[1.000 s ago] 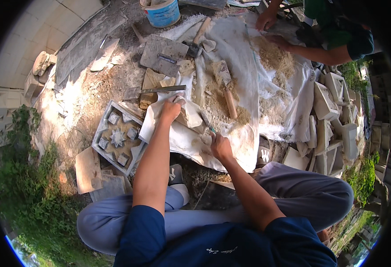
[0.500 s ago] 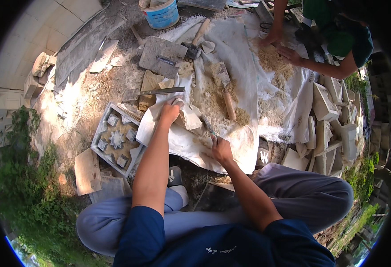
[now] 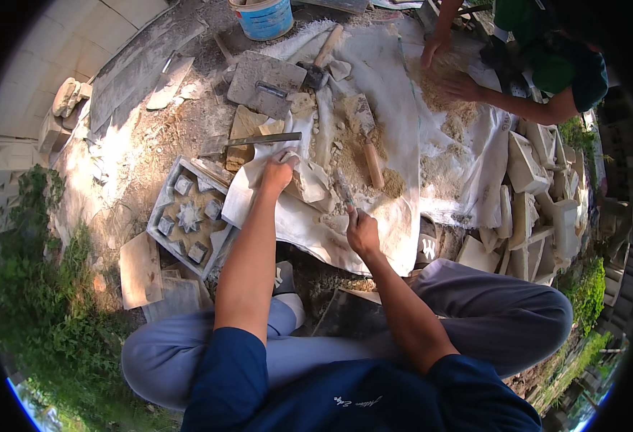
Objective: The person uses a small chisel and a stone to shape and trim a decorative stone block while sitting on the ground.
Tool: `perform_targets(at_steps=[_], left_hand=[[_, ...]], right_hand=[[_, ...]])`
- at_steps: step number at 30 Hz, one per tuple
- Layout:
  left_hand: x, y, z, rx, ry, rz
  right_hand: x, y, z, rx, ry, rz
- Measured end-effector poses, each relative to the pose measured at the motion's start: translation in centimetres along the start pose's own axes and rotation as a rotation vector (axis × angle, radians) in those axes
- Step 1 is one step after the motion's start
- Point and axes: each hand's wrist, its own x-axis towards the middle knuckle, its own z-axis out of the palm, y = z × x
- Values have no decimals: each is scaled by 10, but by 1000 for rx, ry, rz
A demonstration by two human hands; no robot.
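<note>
My left hand (image 3: 279,175) is closed on the edge of a pale, rough stone piece (image 3: 308,183), which lies on a white woven sheet (image 3: 287,222). Just right of that piece, my right hand (image 3: 362,232) is wrapped round a slim hand tool (image 3: 345,189). The tool points away from me and its tip stands apart from the stone; its exact kind is hard to make out. Beyond my left hand lies a flat metal bar (image 3: 264,139). A pointing trowel with a wooden handle (image 3: 372,164) rests on the sheet among sandy crumbs.
A star-patterned tile mould (image 3: 189,216) lies at my left. Farther off are a plastering float (image 3: 266,83), a hammer (image 3: 321,61) and a blue bucket (image 3: 264,20). Pale blocks (image 3: 536,187) are piled at right. A co-worker's hands (image 3: 460,86) are over sand, far right.
My right hand has shifted slightly right, drawing the tool's tip away from the stone's edge. My left hand stays on the stone. The co-worker's hands have moved apart.
</note>
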Motion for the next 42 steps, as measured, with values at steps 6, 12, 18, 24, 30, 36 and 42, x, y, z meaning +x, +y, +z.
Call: perform_targets(at_steps=[6, 12, 18, 24, 30, 36, 42], left_hand=[[-6, 14, 2, -58, 3, 98], [-9, 17, 3, 11, -58, 41], [-8, 10, -3, 19, 20, 78], [-11, 18, 14, 37, -9, -32], [-5, 5, -3, 3, 25, 28], [-9, 21, 16, -61, -28, -13], [-4, 1, 4, -5, -32, 174]], right_hand=[[-4, -11, -11, 181, 201, -242], [11, 26, 0, -59, 37, 9], [-1, -18, -12, 186, 183, -177], [5, 34, 3, -133, -14, 23], [-2, -25, -16, 179, 163, -171], [6, 40, -14, -80, 49, 113], [4, -10, -23, 146, 207, -114]])
